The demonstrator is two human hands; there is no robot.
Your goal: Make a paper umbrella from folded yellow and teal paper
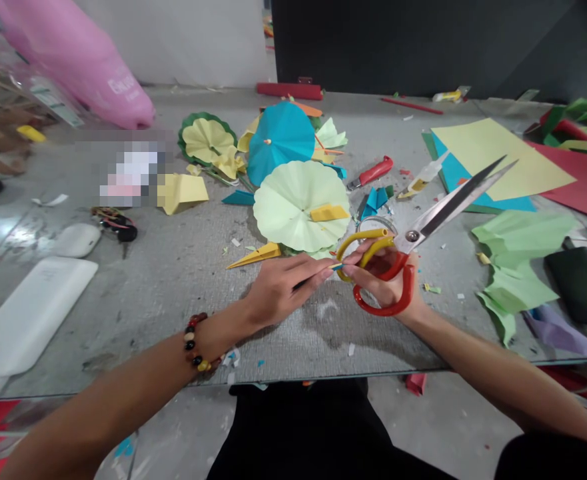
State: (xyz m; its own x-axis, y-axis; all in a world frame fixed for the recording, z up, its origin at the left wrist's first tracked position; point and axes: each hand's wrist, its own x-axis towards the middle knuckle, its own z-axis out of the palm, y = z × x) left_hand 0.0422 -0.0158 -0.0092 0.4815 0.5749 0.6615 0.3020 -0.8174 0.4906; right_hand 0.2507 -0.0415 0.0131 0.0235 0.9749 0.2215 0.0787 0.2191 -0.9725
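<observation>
A pair of scissors [426,230] with red and yellow handles hangs on my right hand [390,280], blades parted slightly and pointing up to the right, away from me. My right thumb and fingertips also meet a small blue-and-yellow paper piece [337,267]. From the other side, my left hand [283,287] pinches that same piece between closed fingers. Just beyond the hands lies a round pale green pleated paper [300,207], with a folded yellow scrap [329,213] on top. A yellow folded paper point [256,255] rests near my left knuckles.
Behind are a blue pleated paper disc [283,140], a red cutter [376,172] and a glue bottle [426,175]. Coloured sheets [503,160] and crumpled green paper [516,260] lie right. A white power bank [33,313] sits left. The table's front edge [293,380] runs below my wrists.
</observation>
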